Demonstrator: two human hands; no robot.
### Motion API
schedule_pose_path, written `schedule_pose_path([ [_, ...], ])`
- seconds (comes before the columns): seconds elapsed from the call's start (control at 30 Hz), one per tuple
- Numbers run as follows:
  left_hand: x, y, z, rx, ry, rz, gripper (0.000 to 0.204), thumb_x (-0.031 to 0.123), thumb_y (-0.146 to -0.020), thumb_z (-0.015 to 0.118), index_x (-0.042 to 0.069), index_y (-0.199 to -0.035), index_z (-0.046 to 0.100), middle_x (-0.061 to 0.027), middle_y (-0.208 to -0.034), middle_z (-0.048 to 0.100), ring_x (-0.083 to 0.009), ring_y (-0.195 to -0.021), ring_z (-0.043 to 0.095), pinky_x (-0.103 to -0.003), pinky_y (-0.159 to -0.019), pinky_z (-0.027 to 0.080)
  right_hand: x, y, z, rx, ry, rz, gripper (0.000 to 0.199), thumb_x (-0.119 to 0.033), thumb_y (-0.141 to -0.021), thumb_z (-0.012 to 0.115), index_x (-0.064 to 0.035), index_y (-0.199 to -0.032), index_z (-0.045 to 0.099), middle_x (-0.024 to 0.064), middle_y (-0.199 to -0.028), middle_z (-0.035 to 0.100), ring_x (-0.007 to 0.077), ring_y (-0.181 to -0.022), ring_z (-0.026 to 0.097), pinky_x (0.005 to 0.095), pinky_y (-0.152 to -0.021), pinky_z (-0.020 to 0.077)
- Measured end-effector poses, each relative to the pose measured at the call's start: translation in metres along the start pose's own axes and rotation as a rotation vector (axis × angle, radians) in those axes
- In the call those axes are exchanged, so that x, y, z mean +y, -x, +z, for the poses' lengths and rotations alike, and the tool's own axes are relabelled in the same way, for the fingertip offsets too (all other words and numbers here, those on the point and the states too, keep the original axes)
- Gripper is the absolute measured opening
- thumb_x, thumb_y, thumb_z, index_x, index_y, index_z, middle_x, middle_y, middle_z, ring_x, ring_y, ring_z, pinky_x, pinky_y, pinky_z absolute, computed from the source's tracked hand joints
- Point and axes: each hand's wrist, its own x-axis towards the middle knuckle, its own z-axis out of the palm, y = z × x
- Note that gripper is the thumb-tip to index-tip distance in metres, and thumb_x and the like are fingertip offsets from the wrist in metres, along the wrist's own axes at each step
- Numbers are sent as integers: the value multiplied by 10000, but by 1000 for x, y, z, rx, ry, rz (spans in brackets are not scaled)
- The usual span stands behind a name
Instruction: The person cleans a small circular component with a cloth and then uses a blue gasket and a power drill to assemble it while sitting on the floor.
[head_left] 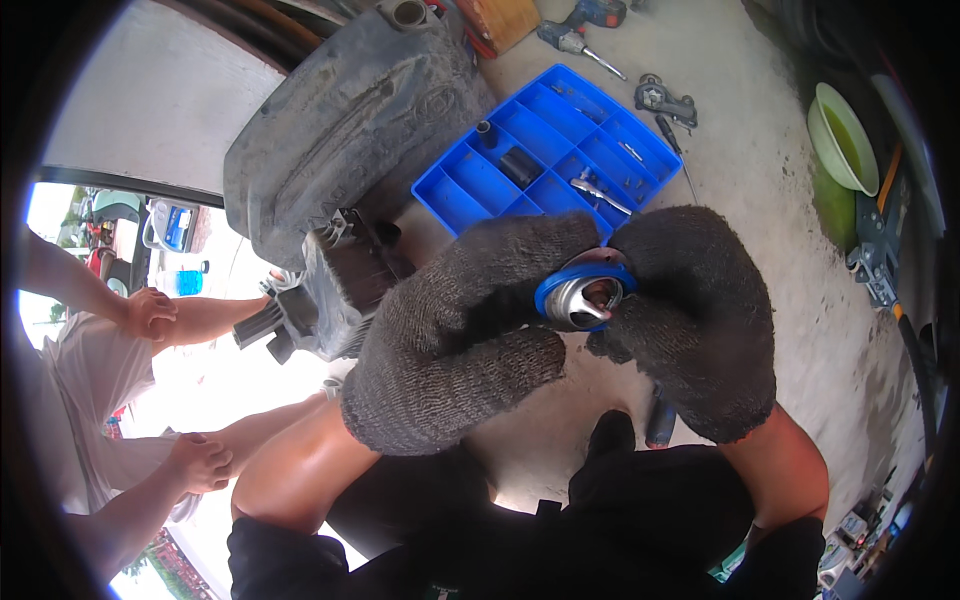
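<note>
Both my hands wear dark grey knitted gloves and meet in front of me around a round silver metal part with a blue ring [545,294]. My left hand [450,340] grips its left side with curled fingers. On its other side, my right hand [695,320] closes around the edge, its fingertips partly hidden. The part's open end faces up toward me; its inside is shadowed. Just beyond the gloves lies a blue compartment tray [465,188]. It holds a ratchet wrench [603,196], a black cylinder [520,167], a socket [487,133] and small hardware.
A big dark plastic tank [340,135] and a black boxy part [345,265] stand left of the tray. Beyond it lie a power drill [565,38], a metal bracket [665,100] and a screwdriver [672,137]. At right are a bowl of greenish liquid [845,138] and an orange-handled tool [880,250]. Another person sits left.
</note>
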Motion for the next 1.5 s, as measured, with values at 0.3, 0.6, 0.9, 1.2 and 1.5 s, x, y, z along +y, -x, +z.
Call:
schedule_pose_path([
  [0.3,4,5,-9,53,-192,-173,309,86,-834,755,-47,-1093,651,-152,-1038,699,-245,-933,711,-347,-818,583,-2,-4,0,27,-16,58,358,42,-802,674,-26,-1136,561,125,-1099,602,248,-881,702,346,-685,621],
  [0.6,10,3,-9,4,-318,-136,120,45,-849,710,-47,-925,703,-156,-927,712,-225,-845,723,-323,-718,573,14,-8,-2,29,444,-412,354,17,-843,661,-10,-1177,547,114,-1079,613,171,-808,674,320,-718,575],
  [0.9,3,1,-1,160,-256,-140,114,61,-901,667,-28,-967,640,-129,-897,703,-208,-787,700,-290,-691,561,10,-2,6,89,168,-181,364,15,-863,641,-20,-1215,555,120,-1061,647,178,-841,688,294,-672,568],
  [1.2,-7,-11,4,247,-217,4,295,6,-887,673,8,-1178,621,-104,-1053,675,-140,-903,660,-271,-775,551,11,-10,8,5,112,-29,365,23,-856,692,-16,-1206,599,86,-1110,642,142,-989,644,295,-827,555],
  [1.5,-4,-4,-7,102,-258,-24,357,46,-911,697,8,-1259,634,-104,-1130,702,-163,-963,689,-288,-832,564,8,-11,5,-44,201,-134,379,-18,-863,755,-8,-1205,593,82,-1083,644,141,-1000,654,284,-829,569],
])
